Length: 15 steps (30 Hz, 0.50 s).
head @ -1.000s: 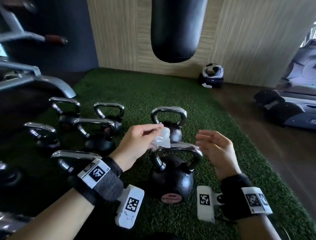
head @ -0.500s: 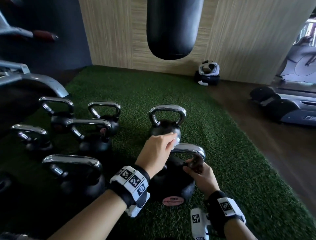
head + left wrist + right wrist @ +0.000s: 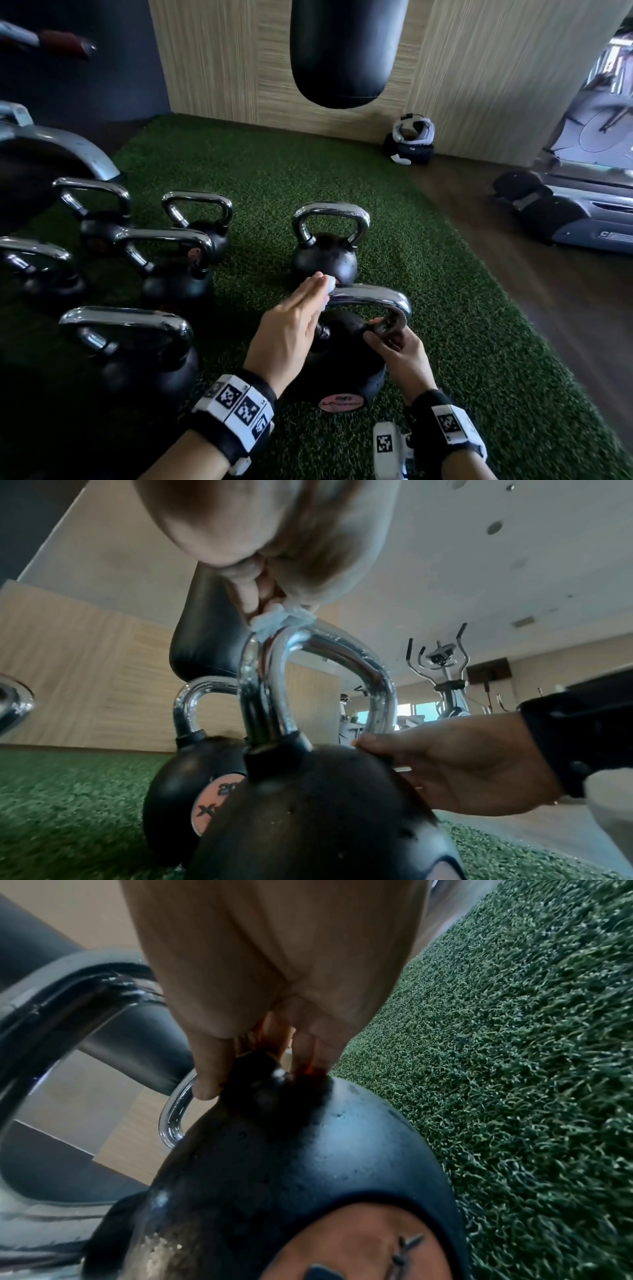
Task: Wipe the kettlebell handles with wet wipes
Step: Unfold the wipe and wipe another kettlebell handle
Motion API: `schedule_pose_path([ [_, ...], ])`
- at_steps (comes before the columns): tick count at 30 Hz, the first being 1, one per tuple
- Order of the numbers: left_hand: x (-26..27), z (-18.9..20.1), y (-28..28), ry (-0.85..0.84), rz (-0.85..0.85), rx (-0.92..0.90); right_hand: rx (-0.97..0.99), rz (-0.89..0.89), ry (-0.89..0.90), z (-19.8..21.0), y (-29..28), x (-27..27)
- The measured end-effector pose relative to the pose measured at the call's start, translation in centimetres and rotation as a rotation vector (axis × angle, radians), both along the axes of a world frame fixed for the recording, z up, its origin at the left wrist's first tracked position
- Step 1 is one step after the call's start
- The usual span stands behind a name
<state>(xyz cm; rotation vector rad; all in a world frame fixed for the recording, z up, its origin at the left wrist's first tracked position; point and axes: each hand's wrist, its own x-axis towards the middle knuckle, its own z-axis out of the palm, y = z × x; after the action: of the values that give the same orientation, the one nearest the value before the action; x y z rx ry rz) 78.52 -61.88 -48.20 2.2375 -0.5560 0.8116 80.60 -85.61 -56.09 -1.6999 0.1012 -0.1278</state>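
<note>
Left hand (image 3: 291,329) is on the near kettlebell (image 3: 342,363), fingers mostly straight, pinning a small wadded wet wipe (image 3: 329,284) against the left end of the chrome handle (image 3: 370,298), right where the bar starts to bend downward. From the left wrist view the wipe (image 3: 281,620) is a pale crumpled pad squeezed between fingertips and metal, so the grip there is a light pinch on the wipe with the pressure going into the bar. Right hand (image 3: 400,356) is low on the other side, thumb and fingers curled around the right leg of the handle where it meets the bell, and that looks like bracing, keeping the weight from rocking while the other hand rubs. The bell is a rounded black body with a pitted matte skin and a pink round label near its base; the handle is smooth, mirror-bright and thick. It stands on green artificial turf (image 3: 274,171), short and bristly, which should hold it steady. A second kettlebell (image 3: 325,257) stands just behind it, and a cluster of other kettlebells (image 3: 137,342) waits to the left, all with the same chrome loops. Overhead hangs a black punching bag (image 3: 346,51), glossy and cylindrical.
</note>
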Motion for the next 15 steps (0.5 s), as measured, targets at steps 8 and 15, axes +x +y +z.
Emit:
schedule_pose_path([
  [8, -0.2, -2.3, 1.7, 0.287, -0.049, -0.544, 0.063, 0.006, -0.027, -0.2, 0.2, -0.1],
  [15, -0.5, -5.3, 2.4, 0.452, -0.098, -0.635, 0.015, -0.004, -0.02, -1.0, 0.0, -0.1],
])
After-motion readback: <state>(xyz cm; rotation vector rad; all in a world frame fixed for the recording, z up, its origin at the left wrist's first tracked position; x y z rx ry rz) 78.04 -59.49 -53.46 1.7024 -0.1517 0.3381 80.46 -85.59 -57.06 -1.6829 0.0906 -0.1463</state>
